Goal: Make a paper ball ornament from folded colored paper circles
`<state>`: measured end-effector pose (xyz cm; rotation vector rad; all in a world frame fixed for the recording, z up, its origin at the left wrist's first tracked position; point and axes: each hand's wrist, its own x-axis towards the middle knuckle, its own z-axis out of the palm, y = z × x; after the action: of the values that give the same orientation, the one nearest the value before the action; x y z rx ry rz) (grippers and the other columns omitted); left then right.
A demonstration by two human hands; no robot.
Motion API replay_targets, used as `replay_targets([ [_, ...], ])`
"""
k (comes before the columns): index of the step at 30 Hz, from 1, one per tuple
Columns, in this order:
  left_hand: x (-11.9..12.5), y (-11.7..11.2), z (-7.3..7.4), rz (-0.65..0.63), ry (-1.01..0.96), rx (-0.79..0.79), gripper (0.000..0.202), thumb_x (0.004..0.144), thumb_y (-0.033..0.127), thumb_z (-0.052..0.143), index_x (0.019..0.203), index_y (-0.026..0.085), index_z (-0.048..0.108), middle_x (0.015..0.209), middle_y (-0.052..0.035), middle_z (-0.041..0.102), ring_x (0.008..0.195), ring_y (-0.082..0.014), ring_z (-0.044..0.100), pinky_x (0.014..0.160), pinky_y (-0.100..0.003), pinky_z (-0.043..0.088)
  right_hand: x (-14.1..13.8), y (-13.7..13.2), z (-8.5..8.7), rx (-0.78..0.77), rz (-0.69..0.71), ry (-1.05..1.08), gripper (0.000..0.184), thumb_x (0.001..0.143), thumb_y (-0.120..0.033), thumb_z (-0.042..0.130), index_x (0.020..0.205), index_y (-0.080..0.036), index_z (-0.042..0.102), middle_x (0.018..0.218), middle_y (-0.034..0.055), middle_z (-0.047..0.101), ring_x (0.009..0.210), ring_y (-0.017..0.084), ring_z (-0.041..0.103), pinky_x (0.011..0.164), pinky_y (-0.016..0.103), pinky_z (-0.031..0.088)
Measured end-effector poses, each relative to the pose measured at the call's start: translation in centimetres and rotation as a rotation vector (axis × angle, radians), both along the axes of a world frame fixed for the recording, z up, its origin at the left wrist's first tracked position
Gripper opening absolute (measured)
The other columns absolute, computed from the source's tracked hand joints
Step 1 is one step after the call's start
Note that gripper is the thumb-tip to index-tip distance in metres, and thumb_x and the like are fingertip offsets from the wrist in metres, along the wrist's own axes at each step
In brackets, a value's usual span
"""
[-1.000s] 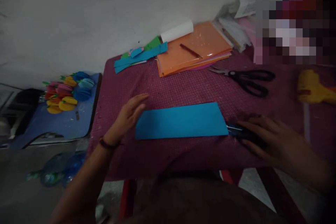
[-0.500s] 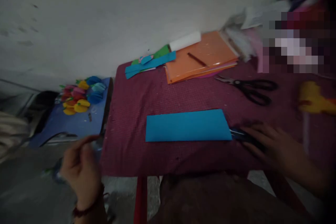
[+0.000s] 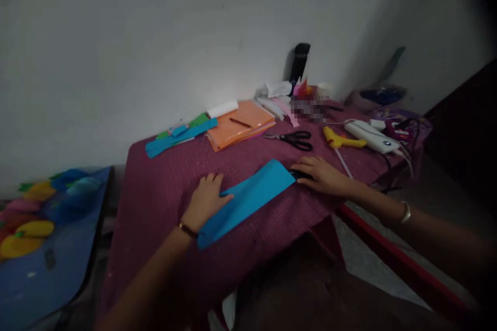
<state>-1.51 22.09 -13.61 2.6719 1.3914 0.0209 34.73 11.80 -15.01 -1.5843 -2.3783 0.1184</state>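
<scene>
A long blue paper sheet [image 3: 248, 196] lies slanted on a table covered with a maroon cloth [image 3: 163, 186]. My left hand [image 3: 205, 199] rests flat on the cloth at the sheet's left edge, fingers stretched out and touching it. At the sheet's right end my right hand [image 3: 320, 173] lies over a small dark tool [image 3: 297, 174]; its fingers curl on the tool, most of which is hidden under them.
Black scissors [image 3: 295, 138], a yellow glue gun [image 3: 341, 139], an orange paper stack [image 3: 238, 126], blue and green paper strips [image 3: 178, 134] and a white box [image 3: 370, 134] lie farther back. A blue board [image 3: 50, 264] with coloured paper shapes lies at the left, below the table.
My left hand left the sheet, dropped off the table's left side, then came back to the sheet's edge. The view pulled back and swung right. My right hand stayed on the dark tool.
</scene>
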Motion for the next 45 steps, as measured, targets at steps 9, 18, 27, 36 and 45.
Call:
replay_targets([
  [9, -3.1, 3.1, -1.7, 0.005, -0.301, -0.471, 0.019, 0.078, 0.024, 0.060, 0.065, 0.020, 0.046, 0.062, 0.0043, 0.047, 0.061, -0.0123, 0.046, 0.057, -0.024, 0.032, -2.0, 4.0, 0.4, 0.016, 0.076, -0.031, 0.037, 0.096, -0.036, 0.052, 0.126, -0.020, 0.064, 0.115, 0.0137, 0.066, 0.102, 0.026, 0.062, 0.089, 0.042, 0.048],
  [18, -2.3, 4.2, -0.3, -0.034, -0.120, -0.321, 0.016, 0.082, 0.029, 0.058, 0.071, 0.020, 0.051, 0.069, -0.0001, 0.056, 0.067, -0.0174, 0.054, 0.062, -0.029, 0.041, 2.0, 2.3, -0.4, -0.021, 0.059, -0.069, 0.036, 0.097, -0.034, 0.050, 0.128, -0.019, 0.063, 0.113, 0.0132, 0.063, 0.100, 0.025, 0.060, 0.089, 0.042, 0.047],
  [27, 8.4, -1.5, 3.0, -0.535, -0.122, -0.054, 0.064, 0.095, 0.057, 0.045, 0.148, 0.021, 0.039, 0.154, -0.0128, 0.043, 0.141, -0.0279, 0.041, 0.118, -0.049, 0.031, 4.5, 2.3, -1.6, 0.056, 0.196, -0.015, 0.036, 0.096, -0.037, 0.051, 0.127, -0.022, 0.064, 0.110, 0.0123, 0.061, 0.098, 0.024, 0.057, 0.086, 0.039, 0.046],
  [36, 11.9, 2.8, -0.1, -0.630, 0.002, -0.147, 0.058, 0.103, 0.050, 0.021, 0.154, 0.023, 0.030, 0.163, -0.0082, 0.028, 0.152, -0.0194, 0.023, 0.124, -0.048, 0.017, 4.5, 2.2, -2.2, 0.100, 0.192, 0.018, 0.037, 0.095, -0.035, 0.053, 0.127, -0.021, 0.065, 0.104, 0.0119, 0.060, 0.091, 0.024, 0.057, 0.082, 0.037, 0.045],
  [45, 10.9, 3.0, -2.3, -0.636, 0.031, -0.018, 0.062, 0.101, 0.052, 0.026, 0.155, 0.021, 0.027, 0.163, -0.0093, 0.027, 0.152, -0.0231, 0.022, 0.123, -0.051, 0.014, 4.7, 0.4, -1.5, -0.007, 0.121, 0.054, 0.031, 0.093, -0.032, 0.056, 0.120, -0.023, 0.067, 0.099, 0.0097, 0.062, 0.089, 0.023, 0.058, 0.080, 0.036, 0.046],
])
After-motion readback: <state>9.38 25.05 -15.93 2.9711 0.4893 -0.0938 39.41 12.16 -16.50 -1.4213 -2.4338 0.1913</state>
